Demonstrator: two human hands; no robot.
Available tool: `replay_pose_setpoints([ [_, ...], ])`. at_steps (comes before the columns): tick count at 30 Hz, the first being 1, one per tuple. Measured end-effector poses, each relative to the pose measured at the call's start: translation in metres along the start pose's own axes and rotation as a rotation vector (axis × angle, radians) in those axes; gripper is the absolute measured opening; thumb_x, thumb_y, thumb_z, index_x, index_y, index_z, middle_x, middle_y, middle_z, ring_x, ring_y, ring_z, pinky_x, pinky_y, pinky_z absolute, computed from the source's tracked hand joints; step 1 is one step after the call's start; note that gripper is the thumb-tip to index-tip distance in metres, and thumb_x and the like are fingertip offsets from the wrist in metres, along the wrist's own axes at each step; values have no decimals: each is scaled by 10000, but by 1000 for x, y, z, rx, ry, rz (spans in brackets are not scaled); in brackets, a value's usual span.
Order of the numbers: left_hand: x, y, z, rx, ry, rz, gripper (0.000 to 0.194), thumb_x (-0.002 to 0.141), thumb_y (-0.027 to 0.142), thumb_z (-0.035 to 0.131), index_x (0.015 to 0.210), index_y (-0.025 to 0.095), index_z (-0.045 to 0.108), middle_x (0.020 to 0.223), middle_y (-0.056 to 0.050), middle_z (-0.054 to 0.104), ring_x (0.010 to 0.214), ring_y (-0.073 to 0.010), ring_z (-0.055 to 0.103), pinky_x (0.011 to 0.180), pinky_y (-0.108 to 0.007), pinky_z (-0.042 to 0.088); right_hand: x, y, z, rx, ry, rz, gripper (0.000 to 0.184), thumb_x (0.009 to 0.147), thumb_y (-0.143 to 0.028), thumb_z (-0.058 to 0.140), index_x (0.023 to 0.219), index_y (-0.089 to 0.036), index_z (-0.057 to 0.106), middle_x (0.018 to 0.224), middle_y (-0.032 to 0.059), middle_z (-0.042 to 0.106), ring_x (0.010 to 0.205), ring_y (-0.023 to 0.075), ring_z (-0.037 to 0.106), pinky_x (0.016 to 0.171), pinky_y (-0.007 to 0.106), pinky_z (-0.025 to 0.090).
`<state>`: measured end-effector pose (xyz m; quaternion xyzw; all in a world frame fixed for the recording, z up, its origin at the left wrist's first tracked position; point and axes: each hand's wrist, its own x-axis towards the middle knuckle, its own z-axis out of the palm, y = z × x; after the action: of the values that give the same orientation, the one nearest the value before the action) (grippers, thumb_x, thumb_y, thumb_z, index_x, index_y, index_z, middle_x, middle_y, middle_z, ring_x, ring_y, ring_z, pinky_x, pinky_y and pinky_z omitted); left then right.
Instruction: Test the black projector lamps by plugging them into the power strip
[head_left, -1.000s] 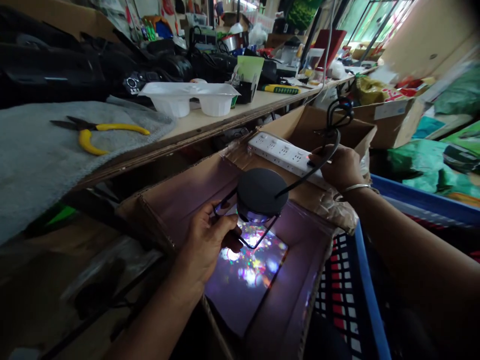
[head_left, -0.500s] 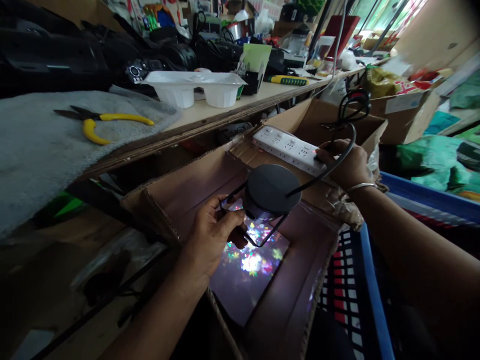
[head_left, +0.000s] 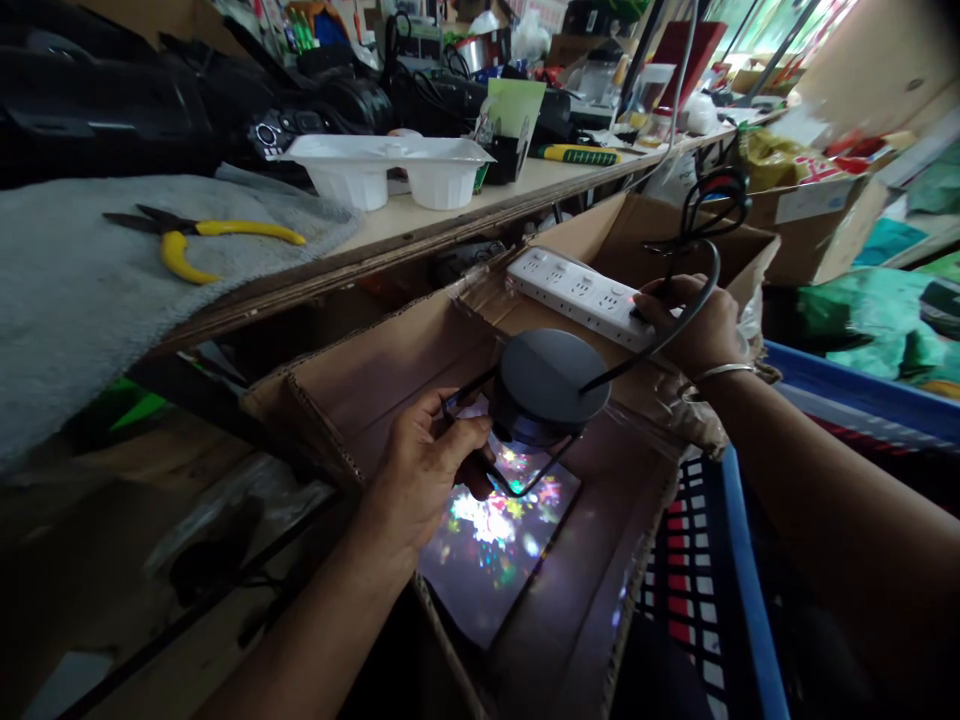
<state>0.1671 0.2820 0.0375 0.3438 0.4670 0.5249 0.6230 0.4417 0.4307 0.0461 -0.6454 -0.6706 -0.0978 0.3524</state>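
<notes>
A round black projector light (head_left: 555, 375) hangs over a cardboard box (head_left: 405, 360), lens side down. My left hand (head_left: 431, 455) is closed on its thin black bracket. Bright multicoloured spots fall on a pale sheet (head_left: 480, 580) inside the box. From the lamp's back a black cord (head_left: 682, 315) curves up toward my right hand (head_left: 694, 320). That hand is closed at the right end of a white power strip (head_left: 577, 292), fingers around a black plug, mostly hidden by the fingers. The strip rests on the box's cardboard flap, with a small red glow near the plug.
Yellow-handled pliers (head_left: 202, 240) lie on a grey cloth (head_left: 67, 290) at the left. White plastic cups (head_left: 390, 170) and a yellow-green tool (head_left: 577, 154) sit on the workbench (head_left: 360, 240). A blue plastic basket (head_left: 742, 580) stands right of the box.
The light pattern on the sheet has shifted and changed, its brightest patch now farther left. The projector light has moved or tilted very slightly to the right. Both hands keep their holds.
</notes>
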Motion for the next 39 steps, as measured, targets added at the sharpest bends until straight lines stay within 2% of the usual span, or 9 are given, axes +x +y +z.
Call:
replay_pose_setpoints([
  [12, 0, -1, -1, -11, -5, 10, 251, 622, 261, 640, 835, 173, 543, 533, 65, 529, 341, -104, 494, 297, -199, 395, -1, -4, -2, 8, -5, 14, 97, 735, -223, 643, 790, -148, 670, 781, 54, 610, 672, 137, 557, 685, 248, 431],
  [20, 0, 0, -1, -14, -5, 29, 241, 614, 259, 638, 824, 173, 560, 548, 64, 517, 363, -85, 480, 300, -187, 399, -2, -7, -3, 21, 5, -8, 167, 766, -299, 597, 780, -148, 665, 747, 50, 590, 659, 141, 541, 668, 266, 437],
  [31, -1, 1, 1, -1, -19, 19, 234, 610, 251, 624, 818, 172, 555, 536, 63, 524, 332, -85, 463, 278, -185, 373, -2, -4, 0, -26, 8, -11, 112, 749, -190, 646, 839, -139, 689, 789, 58, 619, 662, 129, 537, 671, 247, 426],
  [39, 0, -1, 0, -13, -5, 41, 269, 598, 256, 647, 832, 160, 554, 536, 63, 516, 383, -79, 476, 304, -166, 380, 0, 4, 5, -54, 31, -34, 131, 747, -224, 659, 845, -146, 696, 792, 78, 645, 741, 174, 570, 718, 281, 446],
])
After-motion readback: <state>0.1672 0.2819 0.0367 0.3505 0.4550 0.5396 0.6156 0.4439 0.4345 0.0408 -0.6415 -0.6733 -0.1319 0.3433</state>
